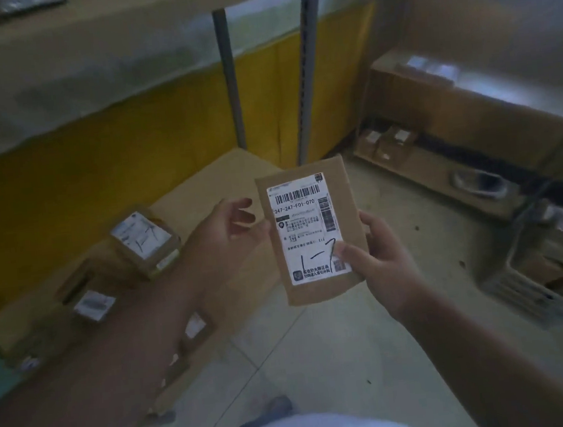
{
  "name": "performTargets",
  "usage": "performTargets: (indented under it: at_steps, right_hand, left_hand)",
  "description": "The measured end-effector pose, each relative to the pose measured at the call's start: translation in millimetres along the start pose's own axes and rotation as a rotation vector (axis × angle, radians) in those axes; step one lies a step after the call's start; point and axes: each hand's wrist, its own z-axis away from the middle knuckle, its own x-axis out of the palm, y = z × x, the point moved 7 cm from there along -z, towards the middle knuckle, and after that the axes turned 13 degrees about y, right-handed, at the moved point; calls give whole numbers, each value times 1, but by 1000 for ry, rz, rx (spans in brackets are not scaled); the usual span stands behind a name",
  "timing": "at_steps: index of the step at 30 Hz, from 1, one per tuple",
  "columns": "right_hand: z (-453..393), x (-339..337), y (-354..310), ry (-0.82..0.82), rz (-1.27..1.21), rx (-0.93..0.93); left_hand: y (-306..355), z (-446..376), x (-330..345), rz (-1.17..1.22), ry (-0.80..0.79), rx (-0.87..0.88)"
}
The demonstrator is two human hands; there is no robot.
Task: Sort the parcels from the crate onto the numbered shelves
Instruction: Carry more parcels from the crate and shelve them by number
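Observation:
A flat brown parcel [336, 190] with a white shipping label marked "1-7" by hand is held upright in the middle of the view. My right hand [377, 255] grips its lower right edge, thumb pressed on the label. My left hand [230, 228] is beside the parcel's left edge, fingers loosely spread, its fingertips at or just behind that edge. A low brown shelf [202, 193] lies to the left with a labelled box [145, 240], also marked "1-7", and another small parcel [93, 305] on it. A grey crate [550, 273] with parcels stands on the floor at the right.
Grey shelf posts [304, 73] rise behind the parcel in front of a yellow wall. A second low shelf unit [439, 150] with small boxes stands at the back right. Pale tiled floor [322, 364] lies between the shelves and the crate.

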Motion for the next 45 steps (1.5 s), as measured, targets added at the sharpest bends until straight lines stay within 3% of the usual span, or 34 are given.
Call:
performTargets:
  at_steps: [6,11,17,24,37,45]
  right_hand:
    - [-85,30,-19,-152,15,20]
    - [-156,71,-18,-337,62,36]
    - [-230,139,-3,-625,198,32]
    - [-260,226,33,-765,280,115]
    - [-276,324,126,-622,576,94]
    - [-281,320,114,-543,823,-264]
  left_hand:
    - [-9,-56,-3,28,74,-106]
    - [-38,-81,-6,17,258,-243]
    - [-78,-73,1,-57,516,-447]
    - [-108,-46,13,-198,691,-654]
    - [-175,-25,18,-353,515,-721]
    - [-189,-31,23,-340,513,-738]
